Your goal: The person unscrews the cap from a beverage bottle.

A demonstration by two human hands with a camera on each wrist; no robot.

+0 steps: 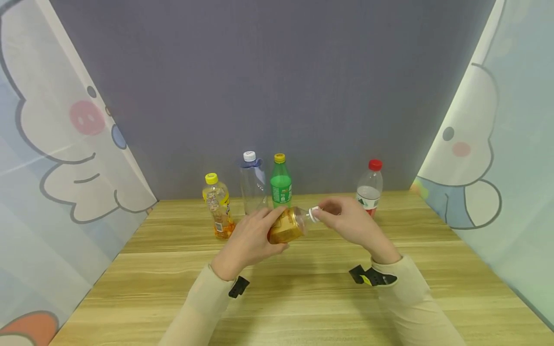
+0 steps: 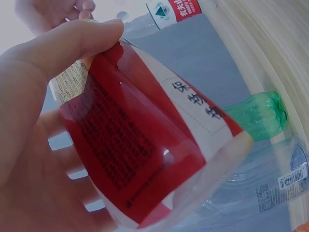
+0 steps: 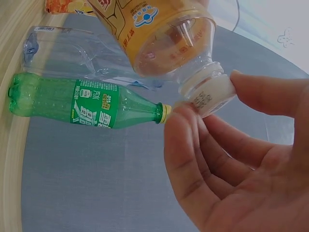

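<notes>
Tilted on its side above the table, a clear plastic bottle [image 1: 287, 226] with a golden-orange label is gripped round its body by my left hand [image 1: 255, 235]. In the left wrist view the label [image 2: 130, 130] also shows red and white parts, with the thumb across it. My right hand [image 1: 350, 221] pinches the white cap [image 3: 212, 96] at the bottle's neck between thumb and fingers. The cap sits at the mouth of the neck; whether it is loose I cannot tell. Behind the bottle stands a green bottle [image 1: 281, 185] with a yellow cap.
A yellow-capped bottle [image 1: 218, 206] with some orange liquid stands at the left. Beside the green bottle is a large clear bottle [image 1: 253, 187] with a white cap. A red-capped bottle [image 1: 370, 187] stands behind my right hand. A grey panel [image 1: 277, 96] backs the wooden table [image 1: 311, 307].
</notes>
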